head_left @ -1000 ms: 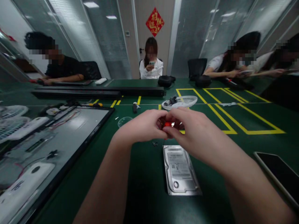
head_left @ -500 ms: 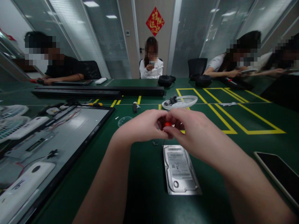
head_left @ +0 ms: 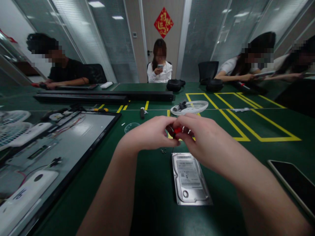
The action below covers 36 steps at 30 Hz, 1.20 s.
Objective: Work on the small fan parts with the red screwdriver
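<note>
Both hands meet above the middle of the green table. My right hand (head_left: 200, 129) is closed, thumb and fingers pinching a small red object (head_left: 177, 130) whose kind I cannot make out. My left hand (head_left: 157, 131) curls round from the other side, its thumb just under the red object. A dark bit shows at its lower end, and the left fingertips are mostly hidden. Below the hands a silver hard drive (head_left: 190, 178) lies flat, label side up. Several small screws (head_left: 163, 151) lie loose beyond its upper left corner.
On the left is a large open panel (head_left: 81, 131) with wires and white parts. A clear round dish (head_left: 132, 127) stands behind my left wrist. Farther off lie a white fan grille (head_left: 197, 106) and long black bars (head_left: 147, 95). A phone (head_left: 292, 183) rests at right. Several people sit around.
The red object has turned slightly between my fingers, and more of it shows. My right thumb has shifted a little away from the left one. The hard drive and screws stay put.
</note>
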{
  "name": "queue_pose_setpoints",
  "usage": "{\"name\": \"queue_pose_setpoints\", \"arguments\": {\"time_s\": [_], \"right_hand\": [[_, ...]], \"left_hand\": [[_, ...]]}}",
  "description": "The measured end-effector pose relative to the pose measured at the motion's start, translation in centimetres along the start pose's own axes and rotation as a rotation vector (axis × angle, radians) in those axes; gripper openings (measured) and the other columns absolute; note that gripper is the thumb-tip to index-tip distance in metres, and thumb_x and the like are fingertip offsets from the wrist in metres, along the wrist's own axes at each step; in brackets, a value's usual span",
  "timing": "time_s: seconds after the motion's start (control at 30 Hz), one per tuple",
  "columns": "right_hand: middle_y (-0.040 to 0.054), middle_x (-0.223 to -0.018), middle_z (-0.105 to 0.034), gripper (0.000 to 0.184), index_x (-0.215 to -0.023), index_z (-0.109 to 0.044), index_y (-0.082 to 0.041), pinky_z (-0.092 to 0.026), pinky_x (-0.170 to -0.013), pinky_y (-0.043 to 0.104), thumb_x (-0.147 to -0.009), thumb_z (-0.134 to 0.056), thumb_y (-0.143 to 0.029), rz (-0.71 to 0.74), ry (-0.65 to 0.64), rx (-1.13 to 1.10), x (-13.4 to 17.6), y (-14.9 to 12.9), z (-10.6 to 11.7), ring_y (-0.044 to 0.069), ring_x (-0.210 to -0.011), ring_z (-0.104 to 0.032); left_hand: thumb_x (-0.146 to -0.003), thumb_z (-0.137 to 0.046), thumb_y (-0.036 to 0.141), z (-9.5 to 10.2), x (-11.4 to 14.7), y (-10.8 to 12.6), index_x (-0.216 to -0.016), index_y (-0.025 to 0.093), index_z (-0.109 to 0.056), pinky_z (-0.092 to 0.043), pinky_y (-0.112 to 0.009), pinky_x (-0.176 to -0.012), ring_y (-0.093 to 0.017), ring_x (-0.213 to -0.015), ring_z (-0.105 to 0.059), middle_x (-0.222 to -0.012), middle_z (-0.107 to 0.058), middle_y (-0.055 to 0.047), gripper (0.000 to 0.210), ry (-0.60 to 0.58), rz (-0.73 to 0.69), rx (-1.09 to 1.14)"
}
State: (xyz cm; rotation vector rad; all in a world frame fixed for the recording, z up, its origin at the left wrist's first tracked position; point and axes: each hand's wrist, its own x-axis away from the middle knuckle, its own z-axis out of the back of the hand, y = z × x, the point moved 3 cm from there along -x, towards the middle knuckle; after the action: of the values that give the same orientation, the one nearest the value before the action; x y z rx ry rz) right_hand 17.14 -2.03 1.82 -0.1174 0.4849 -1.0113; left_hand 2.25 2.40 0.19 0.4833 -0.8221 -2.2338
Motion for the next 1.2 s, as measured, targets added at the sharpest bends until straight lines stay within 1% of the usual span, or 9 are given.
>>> {"name": "queue_pose_setpoints", "arguments": {"time_s": [0.07, 0.27, 0.33, 0.47, 0.67, 0.87, 1.07, 1.13, 1.2], "right_hand": [[0.005, -0.097, -0.067, 0.023, -0.099, -0.07, -0.019, -0.043, -0.076, 0.034, -0.091, -0.055, -0.004, 0.032, -0.004, -0.018, 0.11, -0.07, 0.02, 0.02, -0.086, -0.061], [0.006, -0.098, -0.066, 0.007, -0.099, -0.068, -0.019, -0.042, -0.072, 0.034, -0.093, -0.067, -0.021, -0.043, 0.013, 0.016, 0.11, -0.11, 0.11, 0.021, -0.084, -0.06], [0.0056, -0.095, -0.066, 0.006, -0.096, -0.069, -0.019, -0.041, -0.072, 0.034, -0.092, -0.065, -0.017, -0.05, 0.007, 0.025, 0.07, -0.04, 0.16, 0.021, -0.083, -0.06], [0.0054, -0.097, -0.066, 0.021, -0.099, -0.069, -0.019, -0.042, -0.074, 0.033, -0.091, -0.055, -0.005, 0.013, -0.011, -0.013, 0.16, -0.12, 0.25, 0.02, -0.085, -0.06], [0.0065, -0.098, -0.066, 0.008, -0.099, -0.069, -0.019, -0.041, -0.072, 0.033, -0.092, -0.066, -0.02, -0.029, 0.015, 0.03, 0.13, -0.14, 0.24, 0.021, -0.084, -0.06], [0.0051, -0.097, -0.067, 0.023, -0.102, -0.071, -0.019, -0.041, -0.076, 0.033, -0.092, -0.055, -0.006, 0.022, -0.006, -0.009, 0.25, -0.14, 0.2, 0.02, -0.086, -0.061], [0.0061, -0.098, -0.067, 0.008, -0.098, -0.069, -0.019, -0.041, -0.071, 0.032, -0.091, -0.068, -0.021, -0.029, 0.023, 0.025, 0.14, -0.06, 0.21, 0.021, -0.084, -0.061], [0.006, -0.095, -0.067, 0.007, -0.097, -0.07, -0.019, -0.041, -0.071, 0.032, -0.091, -0.067, -0.019, -0.038, 0.021, 0.026, 0.09, 0.0, 0.22, 0.021, -0.082, -0.06], [0.0054, -0.094, -0.067, 0.015, -0.099, -0.072, -0.019, -0.04, -0.072, 0.032, -0.091, -0.063, -0.012, -0.019, 0.014, 0.003, 0.11, 0.01, 0.21, 0.02, -0.082, -0.061]], "left_hand": [[-0.076, -0.072, 0.021, -0.01, 0.05, 0.02, -0.101, 0.016, -0.069, -0.047, -0.028, -0.069, -0.018, -0.081, -0.065, -0.097, -0.073, -0.003, 0.025, -0.009, 0.011, -0.003], [-0.075, -0.077, 0.024, -0.08, -0.11, -0.11, -0.099, 0.016, -0.067, -0.047, -0.028, -0.069, -0.019, -0.083, -0.064, -0.096, -0.072, -0.003, 0.028, 0.005, 0.002, 0.034], [-0.074, -0.077, 0.025, -0.05, -0.11, -0.05, -0.099, 0.016, -0.068, -0.047, -0.028, -0.069, -0.019, -0.084, -0.064, -0.096, -0.073, -0.003, 0.028, 0.015, -0.002, 0.032], [-0.076, -0.074, 0.021, 0.04, -0.04, 0.03, -0.101, 0.016, -0.069, -0.047, -0.028, -0.07, -0.018, -0.083, -0.065, -0.096, -0.073, -0.003, 0.026, 0.006, -0.001, 0.022], [-0.075, -0.077, 0.025, -0.05, -0.06, -0.13, -0.101, 0.016, -0.068, -0.047, -0.028, -0.069, -0.018, -0.081, -0.064, -0.096, -0.072, -0.003, 0.03, 0.002, 0.03, 0.024], [-0.075, -0.073, 0.021, -0.01, 0.0, -0.01, -0.102, 0.016, -0.07, -0.047, -0.027, -0.069, -0.018, -0.082, -0.064, -0.096, -0.073, -0.003, 0.027, 0.014, -0.004, -0.005], [-0.074, -0.076, 0.024, -0.1, -0.15, -0.35, -0.104, 0.016, -0.067, -0.046, -0.027, -0.066, -0.018, -0.082, -0.064, -0.096, -0.072, -0.003, 0.032, -0.004, 0.013, 0.033], [-0.073, -0.077, 0.026, -0.04, -0.11, -0.25, -0.105, 0.017, -0.068, -0.047, -0.027, -0.067, -0.019, -0.083, -0.064, -0.096, -0.071, -0.002, 0.034, 0.01, 0.014, 0.025], [-0.073, -0.076, 0.024, 0.05, -0.02, -0.07, -0.106, 0.017, -0.069, -0.047, -0.027, -0.069, -0.019, -0.085, -0.064, -0.099, -0.072, -0.003, 0.035, 0.019, 0.009, 0.009]]}}
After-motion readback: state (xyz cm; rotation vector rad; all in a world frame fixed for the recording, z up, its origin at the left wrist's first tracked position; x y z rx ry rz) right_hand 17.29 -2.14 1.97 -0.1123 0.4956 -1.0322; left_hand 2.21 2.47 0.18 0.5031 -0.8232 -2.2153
